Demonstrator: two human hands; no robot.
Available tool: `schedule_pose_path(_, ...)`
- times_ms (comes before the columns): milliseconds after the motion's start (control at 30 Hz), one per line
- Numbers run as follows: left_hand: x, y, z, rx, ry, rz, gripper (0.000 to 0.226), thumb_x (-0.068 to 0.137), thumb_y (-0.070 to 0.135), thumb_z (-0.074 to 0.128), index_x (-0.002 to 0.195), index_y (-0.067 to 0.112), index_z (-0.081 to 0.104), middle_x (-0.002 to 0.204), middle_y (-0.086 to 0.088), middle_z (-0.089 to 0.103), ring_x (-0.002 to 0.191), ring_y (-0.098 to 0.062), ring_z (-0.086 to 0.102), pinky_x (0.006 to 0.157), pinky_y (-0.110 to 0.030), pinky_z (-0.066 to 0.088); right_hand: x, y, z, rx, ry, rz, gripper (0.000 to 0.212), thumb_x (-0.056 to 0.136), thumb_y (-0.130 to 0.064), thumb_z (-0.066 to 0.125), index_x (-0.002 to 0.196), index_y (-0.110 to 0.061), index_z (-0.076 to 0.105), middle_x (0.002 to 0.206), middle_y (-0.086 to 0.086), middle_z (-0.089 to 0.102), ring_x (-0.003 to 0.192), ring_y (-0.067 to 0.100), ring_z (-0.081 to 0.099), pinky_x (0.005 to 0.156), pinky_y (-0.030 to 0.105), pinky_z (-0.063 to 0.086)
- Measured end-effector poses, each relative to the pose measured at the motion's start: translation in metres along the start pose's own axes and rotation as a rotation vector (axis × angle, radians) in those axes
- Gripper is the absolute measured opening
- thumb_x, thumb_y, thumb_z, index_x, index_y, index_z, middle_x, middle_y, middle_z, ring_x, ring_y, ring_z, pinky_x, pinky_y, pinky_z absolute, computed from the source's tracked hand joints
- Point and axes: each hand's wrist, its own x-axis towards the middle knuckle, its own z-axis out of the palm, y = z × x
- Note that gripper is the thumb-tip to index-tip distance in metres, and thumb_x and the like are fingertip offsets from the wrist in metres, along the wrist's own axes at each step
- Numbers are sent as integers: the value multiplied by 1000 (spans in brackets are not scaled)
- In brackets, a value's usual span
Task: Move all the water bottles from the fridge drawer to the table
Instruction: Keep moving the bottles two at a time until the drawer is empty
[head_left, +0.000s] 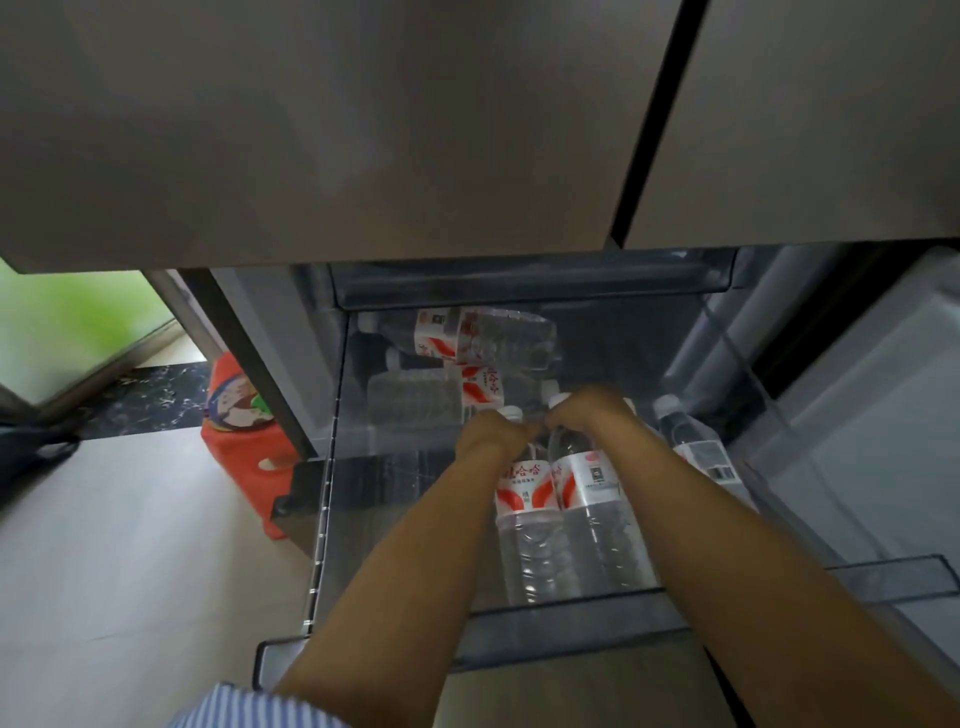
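The fridge drawer (566, 631) is pulled out below the closed upper doors, and several clear water bottles with red-and-white labels lie in it. My left hand (491, 434) grips the neck of one bottle (524, 512) near the drawer's front. Right beside it, my right hand (589, 410) grips the neck of a second bottle (592, 499). A third bottle (698, 449) lies to the right of my right forearm. More bottles (483, 338) are piled at the back of the drawer. The table is out of sight.
The grey upper fridge doors (363, 130) hang over the back of the drawer. A red plastic stool (244, 421) stands on the floor left of the fridge. A second clear bin (862, 415) sits to the right of the drawer. Light floor spreads to the left.
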Motion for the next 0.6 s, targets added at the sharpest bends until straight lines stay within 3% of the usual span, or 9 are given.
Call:
schedule_pose_path(67,-10,-1,-13,-114,47,-10,46,83,36,65,118,6,58,118,-14,66,105,-28,66,94,-37,53,-14,-7,-7,111,-15,-57,23,79,-29,68,71,-11,57,71,1,57,63,15,55,58,22,42)
schedule_pose_path(167,-33,-2,-41,-199,160,47,34,83,31,66,107,7,66,110,-14,70,101,-29,67,93,-39,54,-46,-19,-18,149,12,-173,24,75,-25,71,93,-9,64,85,4,61,75,20,60,62,23,46)
schedule_pose_path(233,-52,-3,-57,-176,222,131,21,81,26,68,90,8,69,92,-11,71,84,-23,68,75,-30,58,-71,-22,-23,102,50,-250,36,72,-23,74,103,-8,64,93,6,61,85,23,61,67,25,47)
schedule_pose_path(300,-86,-7,-69,-77,288,215,13,80,21,68,81,8,68,76,-4,64,74,-16,61,58,-21,49,-104,-20,-28,5,77,-328,34,70,-22,75,100,-8,65,90,5,57,83,21,56,59,23,43)
schedule_pose_path(400,-133,-17,-86,-55,405,326,30,78,16,72,104,1,68,93,-9,65,92,-22,62,78,-31,53,-156,-20,-37,-131,104,-437,23,72,-24,75,87,-12,62,88,6,57,80,20,52,49,20,34)
schedule_pose_path(467,-164,-21,-104,-94,512,370,32,77,17,73,104,0,66,98,-14,67,97,-28,65,85,-40,55,-191,-26,-44,-180,137,-513,25,73,-24,73,92,-10,66,97,9,64,85,23,58,59,23,43)
schedule_pose_path(500,-178,-23,-115,-115,564,393,32,77,19,73,102,0,66,98,-16,68,94,-28,65,81,-40,56,-209,-32,-47,-190,159,-547,28,74,-23,73,98,-9,68,103,10,67,91,25,61,67,28,48)
schedule_pose_path(600,-231,-28,-150,-98,727,502,25,78,22,72,95,4,66,82,-4,60,76,-14,54,56,-14,42,-262,-52,-51,-146,261,-658,28,73,-20,73,99,-12,70,107,10,69,98,29,64,83,38,56)
